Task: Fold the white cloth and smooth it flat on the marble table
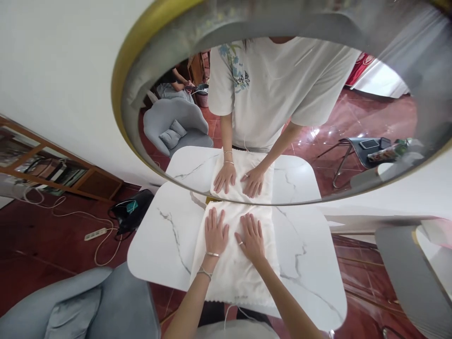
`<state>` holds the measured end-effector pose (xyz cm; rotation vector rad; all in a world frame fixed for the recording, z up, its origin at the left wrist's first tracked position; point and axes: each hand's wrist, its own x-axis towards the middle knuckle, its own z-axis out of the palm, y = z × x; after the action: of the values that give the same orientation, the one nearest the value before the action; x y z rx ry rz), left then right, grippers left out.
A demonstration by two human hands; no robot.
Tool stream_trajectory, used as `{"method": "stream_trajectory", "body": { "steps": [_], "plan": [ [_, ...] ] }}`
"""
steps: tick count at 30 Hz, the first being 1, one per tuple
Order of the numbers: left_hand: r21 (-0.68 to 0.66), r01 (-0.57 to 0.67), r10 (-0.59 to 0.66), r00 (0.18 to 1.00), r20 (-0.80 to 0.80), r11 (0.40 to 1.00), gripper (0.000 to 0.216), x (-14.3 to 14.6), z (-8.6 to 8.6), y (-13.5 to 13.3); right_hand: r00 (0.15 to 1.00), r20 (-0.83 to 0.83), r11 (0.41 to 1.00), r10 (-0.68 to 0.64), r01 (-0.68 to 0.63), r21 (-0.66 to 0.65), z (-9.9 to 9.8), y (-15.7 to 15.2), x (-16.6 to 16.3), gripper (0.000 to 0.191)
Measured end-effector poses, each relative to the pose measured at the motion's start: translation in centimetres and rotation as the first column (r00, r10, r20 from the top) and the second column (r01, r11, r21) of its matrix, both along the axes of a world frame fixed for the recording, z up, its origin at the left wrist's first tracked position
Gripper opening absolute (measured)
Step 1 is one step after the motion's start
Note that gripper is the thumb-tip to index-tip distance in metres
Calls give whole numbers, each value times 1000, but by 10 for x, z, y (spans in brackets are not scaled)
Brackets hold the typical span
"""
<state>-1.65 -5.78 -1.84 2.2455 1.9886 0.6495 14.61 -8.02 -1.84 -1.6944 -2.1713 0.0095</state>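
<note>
A white cloth [240, 282] with a scalloped near edge lies spread over the middle of a white marbled table [310, 249]. My left hand [216, 235] rests flat on its upper left part, fingers stretched out, with two bracelets at the wrist. To the right of it, my right hand [251, 239] presses palm down on the same cloth, fingers slightly spread and a ring on one of them. Neither hand grips anything. Some creases show in the cloth around the fingers.
A large gold-rimmed round mirror [282, 94] stands at the table's back edge, reflecting both hands and another person seated behind. Grey armchair [116, 301] at lower left; black bag [132, 212] and power strip [95, 234] on the floor; grey chair [406, 263] at right.
</note>
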Motion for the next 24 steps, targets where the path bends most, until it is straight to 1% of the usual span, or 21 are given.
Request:
{"method": "stream_trajectory", "body": {
  "steps": [9,15,18,20,24],
  "plan": [
    [19,-66,67,998,-12,998,53,-83,-3,26,998,-43,999,53,-53,-2,1,27,-90,69],
    [16,-67,67,998,-17,998,50,-133,-4,47,998,-35,998,55,-56,-9,1,50,-138,71],
    [22,-79,79,997,-7,997,49,-151,-4,59,999,-27,998,45,-46,-32,0,66,-158,67],
    [24,-105,105,994,1,994,50,-158,-4,69,999,-32,997,17,-19,-70,-1,79,-170,63],
    [6,-147,147,989,8,989,53,-165,-4,98,996,-28,974,-80,72,-217,5,108,-191,58]
  ]
}}
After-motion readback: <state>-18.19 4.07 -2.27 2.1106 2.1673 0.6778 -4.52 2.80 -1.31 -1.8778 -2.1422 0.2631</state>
